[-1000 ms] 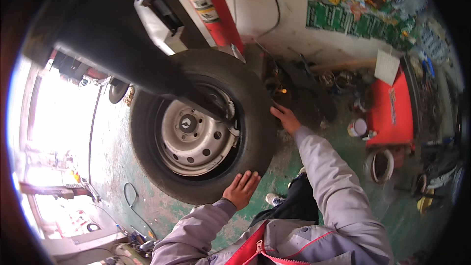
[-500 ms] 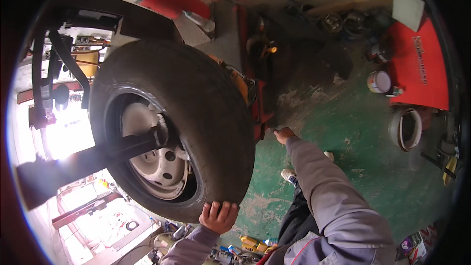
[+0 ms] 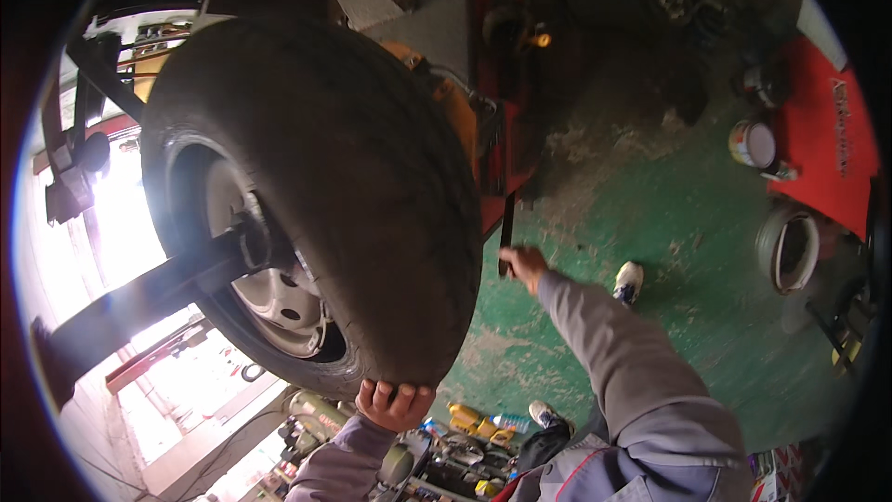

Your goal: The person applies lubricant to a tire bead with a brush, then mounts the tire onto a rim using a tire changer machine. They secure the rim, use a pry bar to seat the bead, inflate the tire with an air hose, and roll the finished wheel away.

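A large black tyre (image 3: 372, 195) stands tilted at the left, with a pale steel wheel rim (image 3: 279, 309) inside it. A dark machine arm (image 3: 153, 286) reaches in from the left to the rim's centre. My left hand (image 3: 397, 405) grips the tyre's lower edge, fingers curled over the rubber. Beside the tyre, my right hand (image 3: 526, 267) is closed round a black lever (image 3: 507, 228) that comes down from the red machine body (image 3: 509, 144). The lever's lower end shows just past my fingers.
On the right are a red panel (image 3: 830, 139), a paint can (image 3: 753, 144) and a white-edged ring-shaped thing (image 3: 796, 253). Yellow bottles (image 3: 469, 420) and jumbled parts lie below the tyre. My shoes (image 3: 629, 281) are on the worn green floor (image 3: 595, 214).
My view has shifted, and more of the tyre's tread shows. The black lever in my right hand is now plainly visible. One foot has stepped forward. My left hand stays on the tyre.
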`<control>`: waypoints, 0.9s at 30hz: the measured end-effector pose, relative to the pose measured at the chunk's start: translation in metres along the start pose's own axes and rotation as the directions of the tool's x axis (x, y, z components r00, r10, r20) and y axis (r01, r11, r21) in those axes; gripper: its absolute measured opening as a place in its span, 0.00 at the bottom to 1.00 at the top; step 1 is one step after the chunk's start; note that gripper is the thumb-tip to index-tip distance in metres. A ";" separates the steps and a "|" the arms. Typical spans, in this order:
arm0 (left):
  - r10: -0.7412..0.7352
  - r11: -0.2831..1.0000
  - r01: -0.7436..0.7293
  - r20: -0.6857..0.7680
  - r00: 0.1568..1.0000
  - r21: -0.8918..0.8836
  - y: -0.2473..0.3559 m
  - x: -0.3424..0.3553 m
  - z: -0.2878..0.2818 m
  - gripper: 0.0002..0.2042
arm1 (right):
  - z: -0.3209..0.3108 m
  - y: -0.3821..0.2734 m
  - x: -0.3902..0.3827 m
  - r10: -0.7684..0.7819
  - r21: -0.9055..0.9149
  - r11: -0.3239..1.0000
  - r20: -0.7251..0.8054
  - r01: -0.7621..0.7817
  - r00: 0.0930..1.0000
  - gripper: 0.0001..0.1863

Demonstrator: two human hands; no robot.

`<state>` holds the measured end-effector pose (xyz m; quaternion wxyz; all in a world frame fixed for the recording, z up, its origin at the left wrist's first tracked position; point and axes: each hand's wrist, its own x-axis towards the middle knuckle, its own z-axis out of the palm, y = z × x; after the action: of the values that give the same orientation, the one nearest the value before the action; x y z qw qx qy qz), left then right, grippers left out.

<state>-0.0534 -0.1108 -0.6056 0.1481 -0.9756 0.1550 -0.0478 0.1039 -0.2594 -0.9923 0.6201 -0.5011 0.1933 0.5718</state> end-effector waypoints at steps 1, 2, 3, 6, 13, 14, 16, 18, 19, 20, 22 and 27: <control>-0.018 1.000 0.018 -0.020 1.000 -0.023 0.000 0.003 0.001 0.34 | 0.000 -0.005 -0.041 -0.016 -0.075 0.997 0.051 0.020 0.999 0.19; -0.042 0.998 0.040 -0.044 0.998 -0.052 -0.001 0.007 0.001 0.29 | -0.001 -0.010 -0.079 0.043 -0.225 0.974 0.035 -0.034 0.998 0.11; -0.053 0.997 0.048 -0.078 0.996 -0.058 -0.001 0.010 0.001 0.25 | -0.001 -0.014 -0.114 0.054 -0.097 0.994 0.047 -0.049 0.997 0.12; -0.064 0.996 0.059 -0.080 0.995 -0.065 0.000 0.021 -0.002 0.20 | -0.004 -0.039 -0.195 0.029 0.108 0.993 0.132 -0.044 0.991 0.42; -0.072 0.997 0.070 -0.076 0.995 -0.033 -0.006 0.039 -0.025 0.22 | -0.010 -0.169 -0.301 -0.156 0.002 0.985 0.422 0.171 0.893 0.18; -0.060 0.998 0.058 -0.078 0.995 -0.027 -0.006 0.040 -0.027 0.22 | -0.005 -0.188 -0.327 -0.191 0.010 0.977 0.476 0.212 0.859 0.20; -0.076 0.997 0.074 -0.078 0.994 -0.022 -0.006 0.038 -0.033 0.26 | 0.023 -0.229 -0.391 -0.258 -0.197 0.868 0.605 0.455 0.754 0.21; -0.088 0.996 0.085 -0.071 0.994 -0.036 -0.007 0.035 -0.038 0.29 | 0.067 -0.275 -0.470 -0.270 -0.375 0.588 0.744 0.716 0.611 0.21; -0.086 0.996 0.085 -0.042 0.995 -0.038 -0.008 0.033 -0.039 0.33 | 0.087 -0.302 -0.514 -0.240 -0.493 0.384 0.764 0.781 0.599 0.21; -0.088 0.995 0.086 -0.055 0.995 -0.044 -0.008 0.030 -0.040 0.33 | 0.105 -0.325 -0.561 -0.202 -0.593 0.129 0.769 0.795 0.606 0.21; -0.085 0.994 0.081 -0.056 0.995 -0.072 -0.008 0.026 -0.041 0.34 | 0.132 -0.354 -0.643 -0.420 -0.473 -0.125 0.821 0.872 0.385 0.15; -0.089 0.995 0.085 -0.076 0.993 -0.058 -0.007 0.021 -0.036 0.35 | 0.162 -0.347 -0.681 -0.757 -0.697 -0.230 0.567 0.679 0.326 0.13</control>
<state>-0.0364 -0.1208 -0.5681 0.1127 -0.9825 0.1193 -0.0885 0.1791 -0.4200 -0.2313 0.4437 -0.7710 -0.4499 0.0788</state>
